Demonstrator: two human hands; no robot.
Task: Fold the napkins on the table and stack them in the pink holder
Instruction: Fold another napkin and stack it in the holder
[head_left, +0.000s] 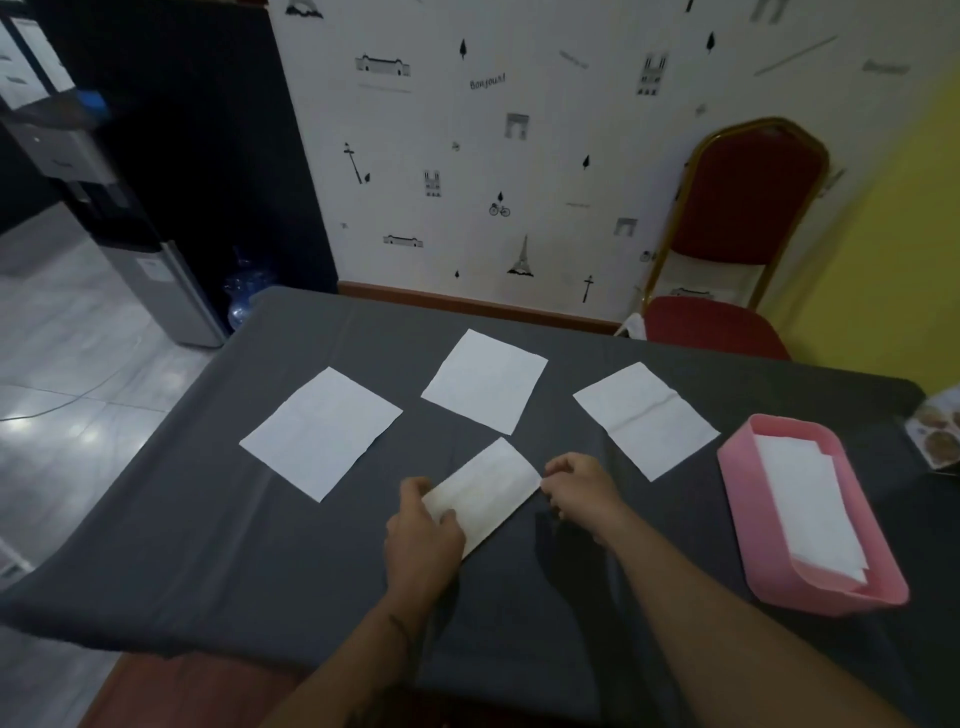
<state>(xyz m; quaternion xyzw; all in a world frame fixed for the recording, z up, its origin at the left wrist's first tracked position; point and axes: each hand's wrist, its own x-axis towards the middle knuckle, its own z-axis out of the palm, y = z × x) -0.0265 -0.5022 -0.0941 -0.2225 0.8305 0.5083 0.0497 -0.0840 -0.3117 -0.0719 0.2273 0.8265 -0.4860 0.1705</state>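
A half-folded white napkin (488, 491) lies in the middle of the dark grey tablecloth (208, 545). My left hand (423, 535) pinches its near left end, thumb on top. My right hand (582, 491) grips its right corner. Three unfolded white napkins lie flat beyond it: one at the left (321, 432), one in the centre (484, 380), one at the right (645, 418) with visible crease lines. The pink holder (769, 577) stands at the right and holds a stack of folded napkins (808, 504).
A red chair with a gold frame (727, 249) stands behind the table's far right corner. A printed leaflet (937, 431) lies at the right edge. A water dispenser (156, 270) and a blue bottle (244, 296) stand on the floor at the left.
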